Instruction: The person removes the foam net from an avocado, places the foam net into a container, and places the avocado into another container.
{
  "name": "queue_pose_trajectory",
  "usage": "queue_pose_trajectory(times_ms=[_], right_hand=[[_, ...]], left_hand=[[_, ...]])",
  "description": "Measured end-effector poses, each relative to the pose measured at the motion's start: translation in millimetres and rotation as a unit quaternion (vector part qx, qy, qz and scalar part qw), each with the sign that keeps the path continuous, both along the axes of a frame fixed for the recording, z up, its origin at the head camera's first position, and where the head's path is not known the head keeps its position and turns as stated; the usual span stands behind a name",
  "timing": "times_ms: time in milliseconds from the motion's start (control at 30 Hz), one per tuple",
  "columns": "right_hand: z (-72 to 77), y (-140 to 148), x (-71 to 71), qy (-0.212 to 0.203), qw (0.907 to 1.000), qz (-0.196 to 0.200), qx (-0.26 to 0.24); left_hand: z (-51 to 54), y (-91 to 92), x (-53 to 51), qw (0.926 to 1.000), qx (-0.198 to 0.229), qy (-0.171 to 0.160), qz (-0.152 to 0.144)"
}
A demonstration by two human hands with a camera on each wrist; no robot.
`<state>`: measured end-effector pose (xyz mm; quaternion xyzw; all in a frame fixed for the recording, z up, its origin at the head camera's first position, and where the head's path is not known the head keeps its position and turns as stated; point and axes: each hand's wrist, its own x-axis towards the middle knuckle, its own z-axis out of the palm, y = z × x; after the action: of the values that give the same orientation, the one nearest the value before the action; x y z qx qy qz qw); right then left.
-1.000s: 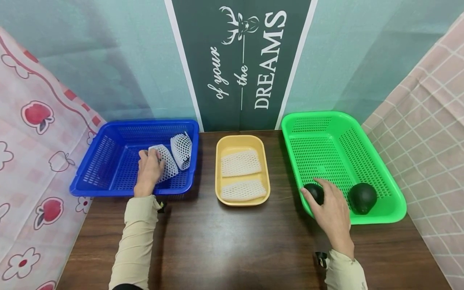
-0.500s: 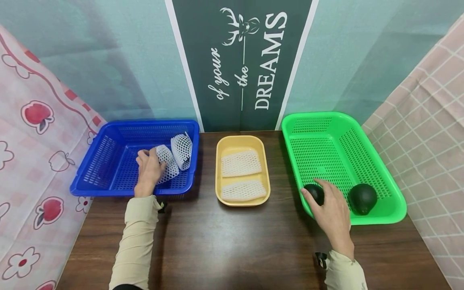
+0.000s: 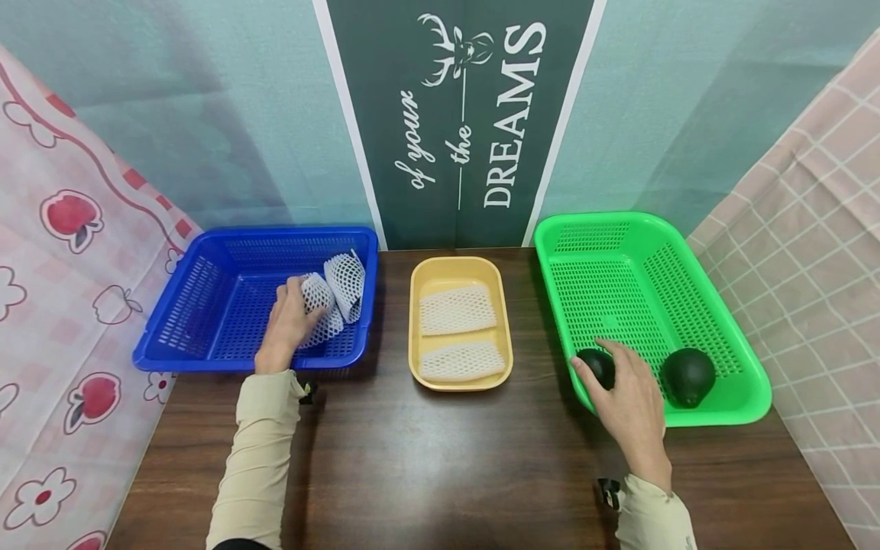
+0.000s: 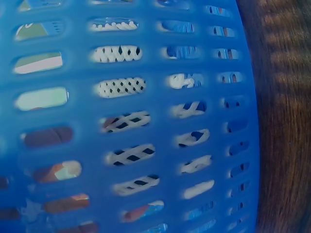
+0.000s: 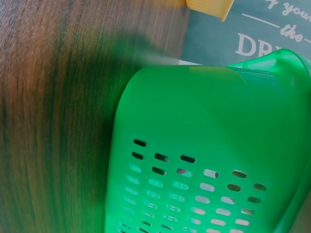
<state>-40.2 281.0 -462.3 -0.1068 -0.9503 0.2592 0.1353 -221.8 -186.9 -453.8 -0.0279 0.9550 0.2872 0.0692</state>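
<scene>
In the blue basket (image 3: 241, 365), my left hand (image 3: 285, 325) has its fingers and thumb around the left side of a white foam net (image 3: 321, 325) with something dark inside, apparently an avocado. Right beside it lies a second netted piece (image 3: 345, 286). The left wrist view shows white netting (image 4: 121, 86) through the basket's slots. My right hand (image 3: 631, 393) holds a black avocado (image 3: 596, 367) between thumb and fingers at the near left corner of the green basket (image 3: 715, 416). To the right of that hand sits another avocado (image 3: 687, 376).
Between the baskets, a yellow tray (image 3: 459, 386) holds foam nets (image 3: 457, 309) lying flat in two stacks. All three containers stand on the dark wooden table (image 3: 440, 466). A green cloth wall (image 3: 454, 221) rises right behind them, with patterned cloths on both sides.
My left hand has shifted slightly right, and the netted piece under it has moved right against its neighbour. The right hand and its avocado have stayed put.
</scene>
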Motion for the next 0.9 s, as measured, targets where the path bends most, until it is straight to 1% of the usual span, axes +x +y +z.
queue_pose_trajectory(times_ms=[167, 267, 400, 633, 700, 900], right_hand=[[-0.4, -0.1, -0.3, 0.0, 1.0, -0.001, 0.002], [-0.3, -0.2, -0.5, -0.001, 1.0, -0.002, 0.004], [0.1, -0.6, -0.5, -0.002, 1.0, -0.002, 0.004], [0.6, -1.0, -0.3, -0.003, 1.0, -0.002, 0.004], [0.1, -0.9, -0.2, -0.001, 1.0, -0.002, 0.005], [-1.8, -0.3, -0.4, 0.005, 1.0, 0.0, 0.006]], left_hand=[[1.0, 0.1, -0.6, 0.9999, 0.0, -0.009, 0.011], [2.1, 0.6, -0.9, 0.9997, -0.012, -0.02, 0.009], [2.1, 0.9, -0.6, 0.9994, -0.023, -0.025, 0.007], [1.3, 0.1, 0.9, 0.9987, 0.004, -0.05, 0.006], [1.7, 0.1, 1.4, 0.9988, 0.003, -0.047, 0.009], [2.4, 0.8, 3.3, 0.9996, -0.003, -0.016, 0.021]])
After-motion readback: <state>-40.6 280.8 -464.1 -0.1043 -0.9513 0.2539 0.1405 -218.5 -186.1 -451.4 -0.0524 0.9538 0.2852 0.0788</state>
